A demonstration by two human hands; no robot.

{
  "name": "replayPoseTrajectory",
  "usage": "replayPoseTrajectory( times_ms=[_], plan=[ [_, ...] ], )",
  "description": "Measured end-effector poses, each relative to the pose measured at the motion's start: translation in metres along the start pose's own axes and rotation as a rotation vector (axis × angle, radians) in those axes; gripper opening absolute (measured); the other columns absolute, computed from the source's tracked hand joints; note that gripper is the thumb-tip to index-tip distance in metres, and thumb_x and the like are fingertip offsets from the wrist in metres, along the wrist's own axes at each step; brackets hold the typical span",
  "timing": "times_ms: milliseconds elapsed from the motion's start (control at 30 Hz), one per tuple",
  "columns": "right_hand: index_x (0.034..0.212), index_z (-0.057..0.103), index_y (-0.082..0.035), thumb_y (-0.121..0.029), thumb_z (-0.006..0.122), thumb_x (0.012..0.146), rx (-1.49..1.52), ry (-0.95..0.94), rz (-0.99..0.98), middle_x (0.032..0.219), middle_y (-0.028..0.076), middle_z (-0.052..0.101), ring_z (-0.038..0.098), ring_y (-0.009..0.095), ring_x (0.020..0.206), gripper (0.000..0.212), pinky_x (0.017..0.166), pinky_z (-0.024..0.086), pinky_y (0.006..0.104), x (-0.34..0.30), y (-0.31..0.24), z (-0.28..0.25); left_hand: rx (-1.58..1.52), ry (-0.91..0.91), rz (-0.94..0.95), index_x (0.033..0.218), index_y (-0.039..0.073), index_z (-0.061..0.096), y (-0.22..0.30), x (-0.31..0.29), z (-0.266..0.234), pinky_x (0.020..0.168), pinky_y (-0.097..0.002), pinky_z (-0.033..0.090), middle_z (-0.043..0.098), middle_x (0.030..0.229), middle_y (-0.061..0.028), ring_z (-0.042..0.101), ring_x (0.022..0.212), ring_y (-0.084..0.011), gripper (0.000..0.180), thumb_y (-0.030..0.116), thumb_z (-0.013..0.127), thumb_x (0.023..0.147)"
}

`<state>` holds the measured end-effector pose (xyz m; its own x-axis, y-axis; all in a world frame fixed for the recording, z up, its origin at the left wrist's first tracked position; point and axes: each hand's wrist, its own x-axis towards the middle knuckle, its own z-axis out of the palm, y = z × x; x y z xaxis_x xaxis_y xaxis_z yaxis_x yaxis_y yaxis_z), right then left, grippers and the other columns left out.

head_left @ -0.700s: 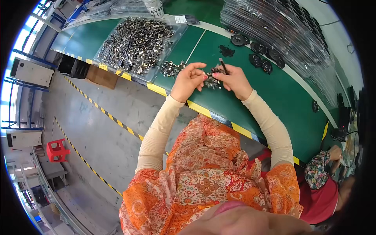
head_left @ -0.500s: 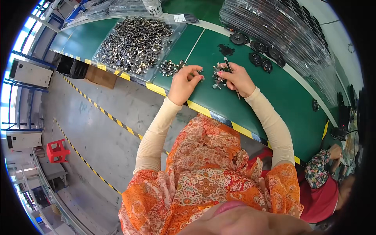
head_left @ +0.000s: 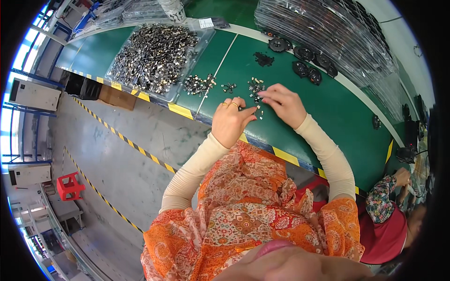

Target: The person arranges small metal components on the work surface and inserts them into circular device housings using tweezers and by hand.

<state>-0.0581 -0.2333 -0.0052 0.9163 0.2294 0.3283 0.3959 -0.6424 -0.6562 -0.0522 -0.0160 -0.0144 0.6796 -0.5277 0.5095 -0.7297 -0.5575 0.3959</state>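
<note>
At a green workbench seen from the head camera, a person in an orange patterned garment and cream sleeves works both hands close together over a scatter of small metal parts. Left hand, with rings on two fingers, rests near the bench's yellow-and-black striped edge; its fingers are curled and the thumb and forefinger pinch toward a tiny part, though whether one is actually gripped cannot be told at this size. Right hand lies just beside it, palm down, fingers extended leftward with the tips touching the scattered parts; no part shows clearly between them. The fingertips of the two hands nearly meet. Just left of the scatter sits a smaller heap of the same parts, and beyond that a clear tray piled with many more. Black round pieces lie in a row on the bench beyond the right hand, near stacked clear trays. Another person in a red top sits at lower right.
</note>
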Motion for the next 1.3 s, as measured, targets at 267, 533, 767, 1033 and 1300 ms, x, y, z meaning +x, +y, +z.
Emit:
replayPoseTrajectory(
  times_ms=[267, 533, 767, 1033, 1300],
  plan=[
    [0.099, 0.072, -0.011, -0.013, 0.071, 0.084, -0.198, -0.03, -0.143, 0.089, 0.004, 0.059, 0.064, 0.022, 0.073, 0.015, 0.062, 0.051, 0.0338, -0.007, 0.005, 0.004, -0.114, -0.099, 0.05, 0.102, 0.01, 0.075, -0.013, -0.002, -0.012, 0.075, -0.0358, 0.047, 0.061, 0.099, -0.0052, 0.056, 0.081, -0.0259, 0.025, 0.012, 0.075, 0.078],
    [0.096, 0.068, -0.007, -0.009, 0.069, 0.084, -0.212, 0.034, -0.246, 0.092, 0.004, 0.061, 0.065, 0.024, 0.075, 0.012, 0.061, 0.052, 0.034, -0.008, 0.001, 0.002, -0.042, -0.076, 0.025, 0.109, 0.011, 0.073, -0.016, 0.046, -0.008, 0.08, -0.0377, 0.05, 0.061, 0.101, -0.0082, 0.06, 0.091, -0.0282, 0.031, 0.008, 0.073, 0.078],
    [0.093, 0.067, -0.002, -0.009, 0.064, 0.09, 0.019, 0.19, -0.07, 0.09, 0.007, 0.066, 0.066, 0.021, 0.073, 0.009, 0.062, 0.051, 0.0299, -0.002, 0.005, -0.009, 0.027, -0.074, 0.136, 0.092, 0.011, 0.073, -0.034, 0.056, 0.012, 0.076, -0.0374, 0.051, 0.063, 0.091, -0.0068, 0.061, 0.086, -0.0268, 0.013, 0.015, 0.072, 0.08],
    [0.103, 0.068, 0.003, -0.01, 0.065, 0.09, 0.133, -0.121, 0.29, 0.088, 0.009, 0.068, 0.065, 0.016, 0.078, 0.018, 0.068, 0.05, 0.0285, 0.006, 0.004, -0.034, -0.182, -0.053, 0.032, 0.095, 0.005, 0.073, -0.043, 0.063, 0.007, 0.073, -0.035, 0.052, 0.067, 0.093, -0.01, 0.065, 0.082, -0.0279, 0.012, 0.006, 0.068, 0.085],
    [0.105, 0.07, -0.005, -0.004, 0.066, 0.088, -0.015, 0.072, -0.06, 0.097, 0.009, 0.065, 0.066, 0.026, 0.081, 0.018, 0.07, 0.052, 0.0344, 0.011, 0.005, -0.003, -0.395, 0.053, -0.273, 0.1, 0.003, 0.071, -0.025, 0.056, -0.021, 0.072, -0.0319, 0.052, 0.067, 0.093, -0.0115, 0.067, 0.082, -0.0254, 0.016, 0.001, 0.068, 0.085]
  ],
)
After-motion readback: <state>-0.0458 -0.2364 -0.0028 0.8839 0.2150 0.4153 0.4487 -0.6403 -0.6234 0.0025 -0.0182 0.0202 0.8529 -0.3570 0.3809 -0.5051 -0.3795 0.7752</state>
